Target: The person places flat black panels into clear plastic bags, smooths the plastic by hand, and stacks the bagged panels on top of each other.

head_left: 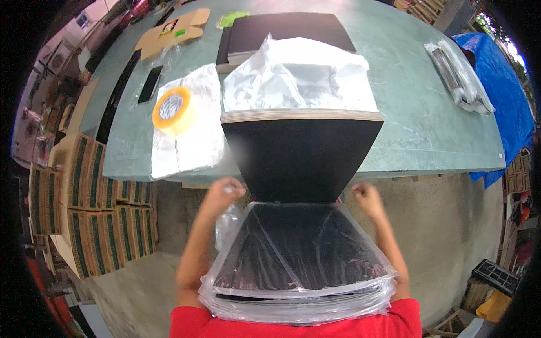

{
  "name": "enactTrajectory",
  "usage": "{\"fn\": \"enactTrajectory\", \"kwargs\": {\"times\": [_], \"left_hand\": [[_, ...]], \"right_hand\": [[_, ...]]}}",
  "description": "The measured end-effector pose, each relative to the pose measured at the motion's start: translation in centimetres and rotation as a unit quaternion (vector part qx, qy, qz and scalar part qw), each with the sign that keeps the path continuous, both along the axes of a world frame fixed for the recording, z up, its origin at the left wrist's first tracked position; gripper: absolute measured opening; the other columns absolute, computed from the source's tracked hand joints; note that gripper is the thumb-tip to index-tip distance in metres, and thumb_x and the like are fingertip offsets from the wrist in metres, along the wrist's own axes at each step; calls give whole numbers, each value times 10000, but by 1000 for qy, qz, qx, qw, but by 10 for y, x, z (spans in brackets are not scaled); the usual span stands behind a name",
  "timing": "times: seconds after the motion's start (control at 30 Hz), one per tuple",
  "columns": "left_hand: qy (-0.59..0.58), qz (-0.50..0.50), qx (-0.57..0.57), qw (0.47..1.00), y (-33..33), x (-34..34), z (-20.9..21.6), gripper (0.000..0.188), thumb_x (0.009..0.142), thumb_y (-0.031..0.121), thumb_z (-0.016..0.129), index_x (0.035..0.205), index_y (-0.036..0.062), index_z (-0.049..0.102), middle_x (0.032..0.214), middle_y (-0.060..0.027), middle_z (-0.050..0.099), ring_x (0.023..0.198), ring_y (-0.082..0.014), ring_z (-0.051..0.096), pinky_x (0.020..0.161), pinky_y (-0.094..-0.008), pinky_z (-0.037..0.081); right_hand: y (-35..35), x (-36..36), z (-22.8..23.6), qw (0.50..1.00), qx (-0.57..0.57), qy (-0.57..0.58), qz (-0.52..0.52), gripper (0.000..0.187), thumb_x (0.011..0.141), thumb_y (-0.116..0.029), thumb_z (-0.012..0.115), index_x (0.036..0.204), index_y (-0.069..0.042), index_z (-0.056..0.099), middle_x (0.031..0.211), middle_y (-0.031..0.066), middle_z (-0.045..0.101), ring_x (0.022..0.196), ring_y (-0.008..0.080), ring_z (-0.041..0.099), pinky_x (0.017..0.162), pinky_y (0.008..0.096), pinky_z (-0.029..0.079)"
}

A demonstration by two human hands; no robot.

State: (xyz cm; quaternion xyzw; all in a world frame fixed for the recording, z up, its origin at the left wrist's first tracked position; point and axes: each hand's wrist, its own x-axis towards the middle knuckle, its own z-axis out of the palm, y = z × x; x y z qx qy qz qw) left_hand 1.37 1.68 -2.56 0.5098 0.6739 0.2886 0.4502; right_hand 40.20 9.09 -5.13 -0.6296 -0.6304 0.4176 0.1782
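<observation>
A thick black-covered block of sheets (304, 158) stands upright against the table's near edge, pale sheet edges along its top. My left hand (225, 194), somewhat blurred, is closed beside the block's lower left. To its lower right is my right hand (366, 198), curled into a fist. What either one holds, if anything, I cannot make out. Between my forearms lies a stack of black boards in clear plastic (304, 248), the plastic bunched in layers at its near end. A loose fold of clear plastic (226, 225) hangs just below my left hand.
On the green table (428, 141) are white plastic bags (304, 79), a yellow tape roll (174, 110) on white sheets, black boards (293, 31), an unfolded carton (174, 34) and a plastic-wrapped bundle (459, 79). Stacked cartons (107, 219) stand left; a blue tarp (496, 84) hangs right.
</observation>
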Motion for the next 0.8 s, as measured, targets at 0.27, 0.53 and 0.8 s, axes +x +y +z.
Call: {"fn": "enactTrajectory", "kwargs": {"times": [0.27, 0.53, 0.8], "left_hand": [[-250, -467, 41, 847, -25, 82, 88, 281, 808, 201, 512, 1037, 37, 523, 1086, -141, 489, 1001, -250, 479, 832, -347, 387], [-183, -97, 176, 962, 21, 102, 76, 537, 872, 430, 312, 1181, -5, 380, 1178, -160, 426, 1118, -248, 383, 938, -334, 265], [-153, -51, 281, 946, 26, 117, 161, 776, 675, 246, 678, 1261, -18, 242, 1235, -179, 352, 1143, -233, 354, 943, -331, 275]], "right_hand": [[-50, -67, 108, 701, -120, 288, 641, 554, 846, -366, 426, 1233, 18, 326, 1299, 207, 275, 1206, 307, 273, 989, 370, 209], [-10, -95, 70, 853, -125, 150, 483, 627, 811, -544, 362, 1060, 16, 493, 1020, 171, 532, 956, 267, 499, 828, 351, 372], [-7, -111, 173, 729, -168, 619, 238, 534, 693, -154, 646, 1139, 11, 402, 1026, 64, 507, 930, 118, 478, 806, 256, 379]]}}
